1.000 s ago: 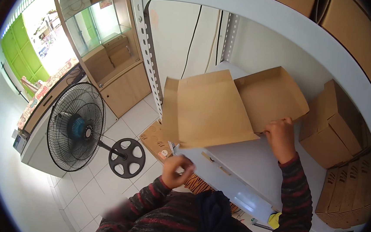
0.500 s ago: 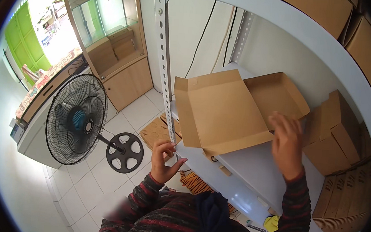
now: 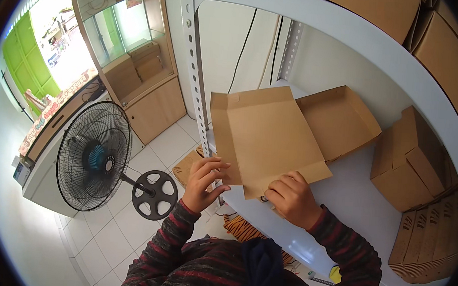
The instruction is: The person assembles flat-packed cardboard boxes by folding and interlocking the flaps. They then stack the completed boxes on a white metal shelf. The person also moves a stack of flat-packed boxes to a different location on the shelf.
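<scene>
On the white shelf (image 3: pixel 343 195), both hands grasp an unfolded cardboard box (image 3: pixel 272 135): left hand (image 3: pixel 205 176) at its left edge, right hand (image 3: pixel 292 199) at its near flap.

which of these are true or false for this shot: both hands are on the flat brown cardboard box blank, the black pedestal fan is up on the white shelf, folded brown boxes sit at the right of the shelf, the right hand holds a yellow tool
1. Both hands touch the flat brown cardboard box blank. True: the left hand grips its left edge and the right hand presses its near edge.
2. The black pedestal fan stands on the white metal shelf. False: it stands on the tiled floor, left of the shelf.
3. Folded brown cardboard boxes sit at the right of the shelf. True.
4. The right hand holds a yellow tool. False: it holds only the cardboard; a small yellow object lies below the shelf edge.
</scene>
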Motion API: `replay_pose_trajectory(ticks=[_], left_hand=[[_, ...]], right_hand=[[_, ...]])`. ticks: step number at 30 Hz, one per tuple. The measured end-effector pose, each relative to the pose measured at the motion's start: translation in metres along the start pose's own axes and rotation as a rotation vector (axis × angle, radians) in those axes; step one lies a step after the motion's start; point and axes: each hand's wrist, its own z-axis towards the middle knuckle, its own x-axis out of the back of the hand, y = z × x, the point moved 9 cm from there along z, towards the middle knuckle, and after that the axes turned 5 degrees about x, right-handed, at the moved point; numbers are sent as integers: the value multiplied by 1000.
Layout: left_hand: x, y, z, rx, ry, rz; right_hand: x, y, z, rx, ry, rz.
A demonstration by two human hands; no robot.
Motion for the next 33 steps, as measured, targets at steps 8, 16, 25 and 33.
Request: replay_pose_trajectory(ticks=[8, 16, 25, 33], left_hand=[[-13, -8, -22, -42, -31, 16], [-3, 18, 10, 34, 128, -109], [-12, 71, 49, -154, -196, -77], [-14, 79, 52, -165, -207, -60]], right_hand=[[15, 13, 1, -30, 83, -5], [26, 16, -4, -25, 157, -17], [35, -9, -11, 191, 261, -197], [40, -12, -13, 198, 303, -234]])
